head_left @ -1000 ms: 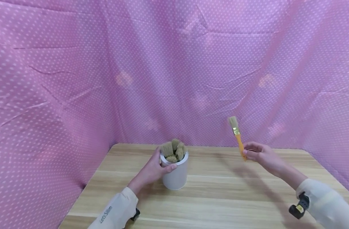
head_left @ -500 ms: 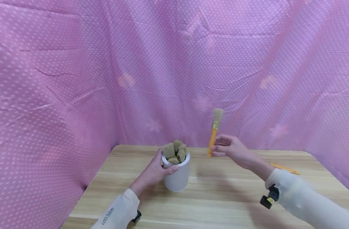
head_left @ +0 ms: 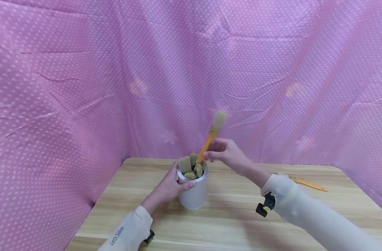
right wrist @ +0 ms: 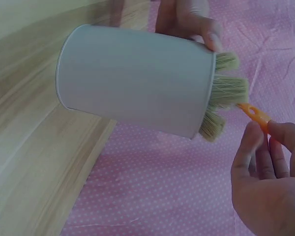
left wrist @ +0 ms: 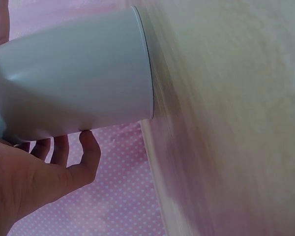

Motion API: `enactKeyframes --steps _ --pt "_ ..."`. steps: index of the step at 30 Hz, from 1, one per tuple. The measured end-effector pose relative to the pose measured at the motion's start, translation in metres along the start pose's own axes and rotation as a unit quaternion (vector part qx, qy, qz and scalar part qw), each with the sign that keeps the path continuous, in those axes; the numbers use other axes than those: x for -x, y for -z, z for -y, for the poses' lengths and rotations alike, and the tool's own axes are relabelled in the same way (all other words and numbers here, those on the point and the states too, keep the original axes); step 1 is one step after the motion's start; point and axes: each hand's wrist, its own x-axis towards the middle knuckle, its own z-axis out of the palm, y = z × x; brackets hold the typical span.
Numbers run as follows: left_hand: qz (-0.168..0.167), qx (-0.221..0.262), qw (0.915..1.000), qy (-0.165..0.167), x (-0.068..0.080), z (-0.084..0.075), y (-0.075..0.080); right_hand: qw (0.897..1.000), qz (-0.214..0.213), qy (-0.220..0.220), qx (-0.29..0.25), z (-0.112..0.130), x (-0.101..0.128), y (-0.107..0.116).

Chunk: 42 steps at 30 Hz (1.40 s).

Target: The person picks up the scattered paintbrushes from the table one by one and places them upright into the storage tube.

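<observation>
My left hand (head_left: 167, 188) grips a white cylindrical canister (head_left: 193, 195) near its rim, thumb in front and fingers at the far left side. Bristle ends of several paintbrushes (head_left: 185, 164) stick up out of it, their handles hidden inside. Over the right side of the rim, my right hand (head_left: 230, 155) pinches the orange handle of another paintbrush (head_left: 207, 146), bristles up and leaning right. In the right wrist view, the end of that orange handle (right wrist: 255, 116) is right at the tips of the upright bristles (right wrist: 230, 91).
One more orange-handled paintbrush (head_left: 311, 184) lies on the wooden table (head_left: 165, 230) at the right, partly behind the right sleeve (head_left: 291, 198). Pink dotted cloth (head_left: 178, 87) hangs behind the table and along both sides.
My right hand has carried its paintbrush leftward to the canister's mouth, tilting the bristles to the right. The paintbrush lying on the table has come into view. My left hand keeps its grip.
</observation>
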Motion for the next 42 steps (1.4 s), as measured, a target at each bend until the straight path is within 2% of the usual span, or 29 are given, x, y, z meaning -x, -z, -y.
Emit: enactKeyframes --steps 4,8,15,19,23,32,42 --pt "0.001 0.002 1.0000 0.003 0.000 0.001 0.000 0.999 -0.007 0.006 0.040 0.001 -0.007 -0.007" --pt "0.000 0.014 0.9999 0.008 0.002 -0.003 0.001 0.998 0.004 0.014 0.061 0.001 -0.013 -0.013" --pt "0.005 0.009 0.9999 0.011 0.000 -0.001 0.001 0.987 0.028 0.024 0.154 0.002 -0.013 -0.021" --pt "0.006 0.008 0.9999 0.009 0.001 -0.002 0.001 0.985 0.040 0.027 0.167 0.005 -0.012 -0.021" --pt "0.003 0.003 1.0000 0.009 0.003 -0.002 0.001 0.981 0.035 0.014 0.189 0.006 -0.007 -0.016" --pt "0.001 -0.003 1.0000 0.007 0.002 0.000 0.002 0.986 0.003 -0.009 0.168 0.002 0.007 -0.003" --pt "0.000 0.014 0.9998 0.014 0.006 -0.003 -0.001 0.986 0.005 0.013 0.166 0.007 0.000 -0.020"
